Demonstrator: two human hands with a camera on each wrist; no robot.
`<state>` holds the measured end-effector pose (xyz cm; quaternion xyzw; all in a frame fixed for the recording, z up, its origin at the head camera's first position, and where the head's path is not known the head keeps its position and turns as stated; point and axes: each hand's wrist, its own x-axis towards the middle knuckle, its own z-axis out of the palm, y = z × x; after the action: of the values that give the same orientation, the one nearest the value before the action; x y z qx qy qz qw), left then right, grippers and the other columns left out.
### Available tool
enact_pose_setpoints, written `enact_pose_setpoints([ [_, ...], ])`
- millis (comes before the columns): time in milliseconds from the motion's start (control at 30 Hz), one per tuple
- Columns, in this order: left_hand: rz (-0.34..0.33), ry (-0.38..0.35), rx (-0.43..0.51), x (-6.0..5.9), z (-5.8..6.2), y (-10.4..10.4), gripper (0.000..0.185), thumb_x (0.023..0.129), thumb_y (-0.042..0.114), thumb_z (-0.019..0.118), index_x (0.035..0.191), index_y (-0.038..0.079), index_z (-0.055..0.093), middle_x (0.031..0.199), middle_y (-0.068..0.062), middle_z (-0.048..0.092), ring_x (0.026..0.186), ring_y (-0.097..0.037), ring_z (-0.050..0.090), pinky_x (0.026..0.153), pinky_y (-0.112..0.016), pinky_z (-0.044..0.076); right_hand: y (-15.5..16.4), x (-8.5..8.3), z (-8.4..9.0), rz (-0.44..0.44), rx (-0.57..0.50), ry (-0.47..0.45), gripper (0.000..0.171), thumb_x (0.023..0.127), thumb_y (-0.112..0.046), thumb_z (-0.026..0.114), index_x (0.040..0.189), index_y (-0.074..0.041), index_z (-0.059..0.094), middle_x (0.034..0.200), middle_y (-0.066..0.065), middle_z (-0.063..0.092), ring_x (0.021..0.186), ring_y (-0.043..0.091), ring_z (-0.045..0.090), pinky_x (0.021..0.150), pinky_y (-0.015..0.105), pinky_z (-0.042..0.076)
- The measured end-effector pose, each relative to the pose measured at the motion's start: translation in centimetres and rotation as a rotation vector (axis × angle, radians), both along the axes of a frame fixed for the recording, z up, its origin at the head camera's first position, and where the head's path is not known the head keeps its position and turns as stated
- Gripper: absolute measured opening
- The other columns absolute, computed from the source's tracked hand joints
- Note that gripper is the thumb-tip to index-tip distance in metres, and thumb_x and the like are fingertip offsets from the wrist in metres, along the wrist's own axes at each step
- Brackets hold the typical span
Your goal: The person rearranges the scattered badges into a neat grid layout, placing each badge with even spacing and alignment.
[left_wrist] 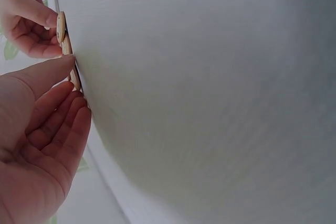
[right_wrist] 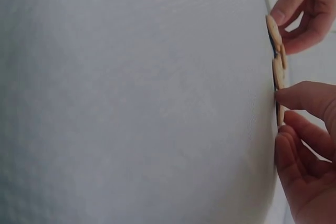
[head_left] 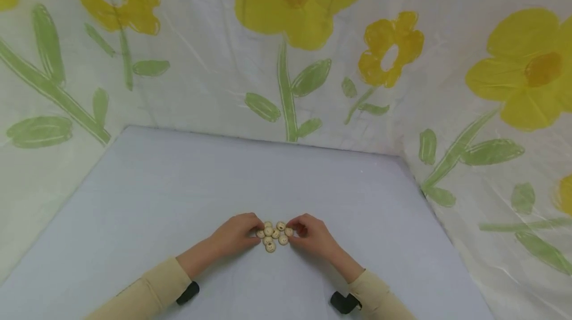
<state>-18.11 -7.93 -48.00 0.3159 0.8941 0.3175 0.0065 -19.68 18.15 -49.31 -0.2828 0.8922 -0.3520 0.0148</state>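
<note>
Left hand [head_left: 236,234] and right hand [head_left: 313,235] fingertips touching small round beige wooden buttons [head_left: 274,235] on pale blue tabletop [head_left: 178,186]; actual pinch can't tell, count unclear

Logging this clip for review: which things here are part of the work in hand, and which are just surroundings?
In hand:
- cluster of small wooden buttons, lying on the table
- left hand, touching the cluster's left edge
- right hand, touching its right edge

Just surroundings:
- pale table surface
- flower-print cloth backdrop
- black wrist straps
</note>
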Motion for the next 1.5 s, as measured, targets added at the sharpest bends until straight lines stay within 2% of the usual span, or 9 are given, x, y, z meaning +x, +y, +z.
enact_pose_setpoints([
  [367,0.035,0.023,0.006,0.2,-0.1,0.2,0.017,0.083,0.006,0.075,0.098,0.005,0.069,0.094,-0.002,0.065,0.088,-0.017,0.061,0.080,-0.035,0.050,-0.1,-0.1,0.1,-0.014,-0.006,-0.042,0.023,0.082,-0.012,0.079,0.102,-0.009,0.069,0.090,-0.002,0.062,0.079,0.011,0.057,0.070,0.025,0.049],
  [600,0.051,0.036,0.003,0.2,-0.2,0.2,0.015,0.082,0.007,0.075,0.096,0.006,0.068,0.092,-0.001,0.064,0.086,-0.016,0.061,0.077,-0.035,0.050,-0.2,-0.2,-0.1,-0.010,-0.006,-0.037,0.021,0.081,-0.013,0.079,0.099,-0.009,0.069,0.088,-0.002,0.064,0.079,0.011,0.059,0.070,0.025,0.051],
  [867,0.058,0.016,0.003,-0.2,-0.6,0.6,0.014,0.083,0.009,0.075,0.094,0.008,0.068,0.093,-0.001,0.065,0.086,-0.016,0.061,0.078,-0.034,0.049,0.2,-0.2,0.0,-0.063,0.011,-0.076,0.018,0.080,-0.015,0.079,0.095,-0.012,0.069,0.084,-0.006,0.064,0.077,0.007,0.060,0.071,0.024,0.053],
  [1167,0.097,-0.009,0.004,-0.2,-0.7,0.4,0.014,0.081,0.009,0.076,0.093,0.007,0.068,0.088,0.000,0.063,0.081,-0.016,0.058,0.075,-0.034,0.048,0.1,-0.9,0.0,-0.018,-0.005,-0.101,0.019,0.082,-0.015,0.078,0.098,-0.011,0.069,0.086,-0.006,0.065,0.078,0.007,0.060,0.072,0.025,0.053],
  [1500,0.109,-0.030,0.022,-0.2,-0.6,0.5,0.015,0.081,0.007,0.076,0.094,0.007,0.067,0.088,0.000,0.063,0.082,-0.016,0.058,0.075,-0.035,0.049,-0.2,-1.8,0.3,-0.026,-0.022,-0.084,0.019,0.081,-0.009,0.077,0.098,-0.010,0.069,0.087,-0.005,0.065,0.079,0.007,0.060,0.073,0.024,0.053],
])
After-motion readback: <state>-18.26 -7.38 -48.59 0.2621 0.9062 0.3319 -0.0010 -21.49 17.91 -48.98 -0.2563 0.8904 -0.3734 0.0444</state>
